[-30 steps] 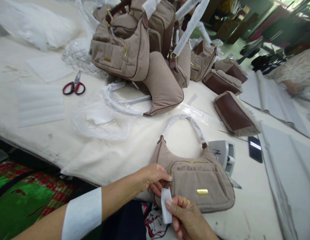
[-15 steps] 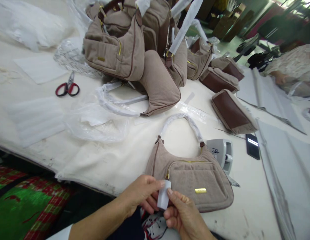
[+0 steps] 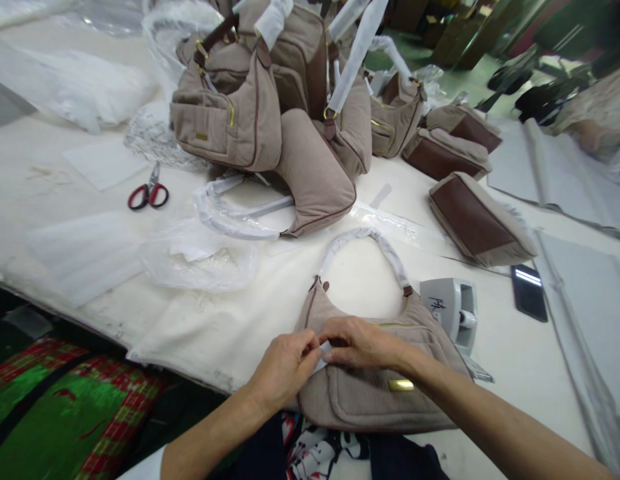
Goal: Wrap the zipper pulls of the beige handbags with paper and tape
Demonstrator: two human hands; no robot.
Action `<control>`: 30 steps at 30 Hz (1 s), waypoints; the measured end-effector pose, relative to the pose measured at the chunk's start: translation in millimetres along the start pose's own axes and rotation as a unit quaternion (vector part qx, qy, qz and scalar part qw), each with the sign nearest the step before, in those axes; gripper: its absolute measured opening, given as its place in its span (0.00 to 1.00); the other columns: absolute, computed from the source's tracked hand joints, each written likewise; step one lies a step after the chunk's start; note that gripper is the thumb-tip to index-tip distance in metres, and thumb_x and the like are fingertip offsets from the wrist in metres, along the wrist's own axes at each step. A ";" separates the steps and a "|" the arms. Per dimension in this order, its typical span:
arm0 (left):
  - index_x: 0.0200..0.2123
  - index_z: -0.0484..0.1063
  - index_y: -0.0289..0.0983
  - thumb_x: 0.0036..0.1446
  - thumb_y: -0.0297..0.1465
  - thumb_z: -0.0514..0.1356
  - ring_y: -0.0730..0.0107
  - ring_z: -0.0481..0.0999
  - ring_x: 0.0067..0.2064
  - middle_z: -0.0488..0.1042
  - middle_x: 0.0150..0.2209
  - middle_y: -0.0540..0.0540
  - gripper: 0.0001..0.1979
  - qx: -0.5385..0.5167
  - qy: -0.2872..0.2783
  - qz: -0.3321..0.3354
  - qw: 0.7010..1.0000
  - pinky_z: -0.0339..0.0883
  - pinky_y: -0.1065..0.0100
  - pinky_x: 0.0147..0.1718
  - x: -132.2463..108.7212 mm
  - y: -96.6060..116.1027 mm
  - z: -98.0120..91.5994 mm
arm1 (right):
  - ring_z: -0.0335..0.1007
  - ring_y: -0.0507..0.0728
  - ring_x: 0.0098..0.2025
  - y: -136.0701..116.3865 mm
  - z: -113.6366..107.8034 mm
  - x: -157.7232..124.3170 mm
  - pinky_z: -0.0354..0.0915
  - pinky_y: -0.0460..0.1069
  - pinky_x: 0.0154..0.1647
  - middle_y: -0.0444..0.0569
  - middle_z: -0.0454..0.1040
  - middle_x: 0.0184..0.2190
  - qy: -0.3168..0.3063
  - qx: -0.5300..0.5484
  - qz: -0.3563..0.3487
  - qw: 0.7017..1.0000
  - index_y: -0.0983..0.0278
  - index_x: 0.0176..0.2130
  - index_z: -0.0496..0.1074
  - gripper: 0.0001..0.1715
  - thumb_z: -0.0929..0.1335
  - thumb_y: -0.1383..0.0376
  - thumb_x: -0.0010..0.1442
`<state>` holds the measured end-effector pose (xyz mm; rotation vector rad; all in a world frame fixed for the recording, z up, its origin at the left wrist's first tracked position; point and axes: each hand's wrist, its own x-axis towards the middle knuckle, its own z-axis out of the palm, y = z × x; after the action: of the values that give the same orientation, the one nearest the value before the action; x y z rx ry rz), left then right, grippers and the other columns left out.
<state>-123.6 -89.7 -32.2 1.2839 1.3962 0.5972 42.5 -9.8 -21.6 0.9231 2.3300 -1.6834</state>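
White paper (image 3: 320, 365), pinched low in the frame by left hand (image 3: 289, 365) and right hand (image 3: 359, 341), shows less now, so likely getting folded.

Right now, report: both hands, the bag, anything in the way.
Left hand and right hand pinching small white strip. Beige corduroy handbag lying beneath both. Grey boxy plastic device beside bag's right end, clear of hands.
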 end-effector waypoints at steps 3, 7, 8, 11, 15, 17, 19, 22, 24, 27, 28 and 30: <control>0.27 0.66 0.37 0.53 0.41 0.53 0.73 0.66 0.20 0.66 0.19 0.53 0.13 -0.074 -0.008 -0.106 0.992 0.56 0.75 0.18 -4.6 -4.4 1.6 | 0.60 0.46 0.16 16.6 0.3 11.4 0.55 0.40 0.15 0.39 0.63 0.16 -0.073 0.079 0.072 0.992 0.66 0.32 0.72 0.10 0.65 0.63 0.54; 0.30 0.68 0.35 0.47 0.43 0.57 0.74 0.66 0.17 0.66 0.16 0.53 0.16 -0.168 -0.013 -0.203 0.965 0.59 0.75 0.16 -11.2 -13.2 8.6 | 0.61 0.45 0.15 25.5 6.0 8.6 0.52 0.37 0.12 0.38 0.62 0.15 -0.052 0.154 0.099 0.982 0.67 0.33 0.70 0.11 0.66 0.61 0.53; 0.28 0.67 0.35 0.46 0.42 0.59 0.74 0.67 0.18 0.67 0.16 0.53 0.15 -0.192 0.006 -0.214 0.958 0.60 0.76 0.17 -11.5 -13.8 10.6 | 0.61 0.45 0.15 24.7 5.4 7.1 0.53 0.37 0.12 0.38 0.63 0.17 -0.055 0.175 0.099 0.978 0.66 0.34 0.70 0.12 0.66 0.60 0.53; 0.24 0.65 0.35 0.44 0.38 0.61 0.73 0.70 0.23 0.69 0.20 0.51 0.13 -0.244 0.062 -0.219 0.943 0.62 0.76 0.20 -9.5 -11.4 16.4 | 0.62 0.43 0.15 18.5 -1.6 6.3 0.57 0.37 0.12 0.42 0.69 0.27 -0.094 0.226 0.091 0.965 0.64 0.40 0.69 0.17 0.65 0.56 0.54; 0.24 0.64 0.35 0.45 0.35 0.61 0.76 0.69 0.23 0.68 0.20 0.53 0.10 -0.244 0.099 -0.178 0.948 0.62 0.76 0.21 -5.8 -5.7 22.9 | 0.61 0.43 0.14 14.3 -9.7 12.1 0.56 0.37 0.11 0.39 0.67 0.20 -0.150 0.200 0.088 0.964 0.64 0.36 0.71 0.16 0.67 0.55 0.51; 0.25 0.64 0.35 0.45 0.36 0.61 0.77 0.68 0.21 0.67 0.20 0.54 0.11 -0.245 0.116 -0.180 0.945 0.62 0.76 0.21 -5.2 -4.5 25.0 | 0.59 0.44 0.13 17.4 -8.0 14.3 0.55 0.37 0.11 0.36 0.62 0.14 -0.148 0.203 0.099 0.963 0.65 0.32 0.71 0.14 0.67 0.56 0.51; 0.30 0.65 0.36 0.45 0.38 0.61 0.76 0.68 0.21 0.68 0.21 0.54 0.13 -0.260 0.127 -0.201 0.936 0.63 0.75 0.20 -5.7 -4.8 26.2 | 0.58 0.44 0.12 22.7 -2.5 14.5 0.54 0.37 0.11 0.36 0.60 0.12 -0.120 0.224 0.104 0.962 0.65 0.30 0.71 0.14 0.67 0.56 0.51; 0.35 0.67 0.35 0.45 0.41 0.62 0.74 0.70 0.21 0.69 0.21 0.52 0.18 -0.263 0.099 -0.229 0.932 0.64 0.74 0.18 -7.8 -6.6 26.4 | 0.54 0.43 0.11 30.1 7.6 12.0 0.51 0.37 0.10 0.35 0.59 0.11 -0.067 0.234 0.108 0.964 0.65 0.30 0.71 0.14 0.69 0.56 0.49; 0.32 0.69 0.33 0.45 0.41 0.61 0.73 0.70 0.22 0.70 0.21 0.50 0.17 -0.250 0.086 -0.222 0.939 0.63 0.75 0.18 -8.9 -7.3 26.2 | 0.53 0.43 0.11 32.1 10.9 10.5 0.50 0.37 0.09 0.35 0.59 0.11 -0.049 0.235 0.116 0.964 0.65 0.30 0.71 0.14 0.69 0.56 0.49; 0.28 0.70 0.33 0.46 0.39 0.60 0.72 0.71 0.26 0.70 0.23 0.49 0.13 -0.253 0.113 -0.200 0.940 0.64 0.76 0.19 -8.5 -6.8 26.1 | 0.59 0.43 0.13 29.6 6.7 10.6 0.53 0.36 0.10 0.37 0.65 0.17 -0.060 0.295 0.117 0.946 0.65 0.35 0.70 0.16 0.67 0.55 0.51; 0.27 0.69 0.34 0.46 0.38 0.60 0.71 0.72 0.27 0.70 0.23 0.49 0.12 -0.257 0.121 -0.197 0.938 0.64 0.76 0.20 -7.7 -6.5 26.3 | 0.62 0.43 0.14 27.8 3.7 11.3 0.54 0.37 0.10 0.38 0.67 0.20 -0.072 0.322 0.113 0.937 0.65 0.37 0.69 0.17 0.67 0.55 0.51; 0.26 0.69 0.34 0.47 0.36 0.59 0.71 0.71 0.27 0.70 0.23 0.50 0.10 -0.259 0.127 -0.191 0.938 0.64 0.76 0.20 -6.0 -6.5 27.0 | 0.65 0.44 0.16 24.1 -2.0 13.4 0.56 0.37 0.10 0.41 0.70 0.27 -0.103 0.345 0.103 0.927 0.64 0.39 0.68 0.18 0.67 0.56 0.51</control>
<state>-102.3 -105.0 -43.3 0.5106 1.5135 0.8110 45.2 2.1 -46.4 0.9711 1.4419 -2.4009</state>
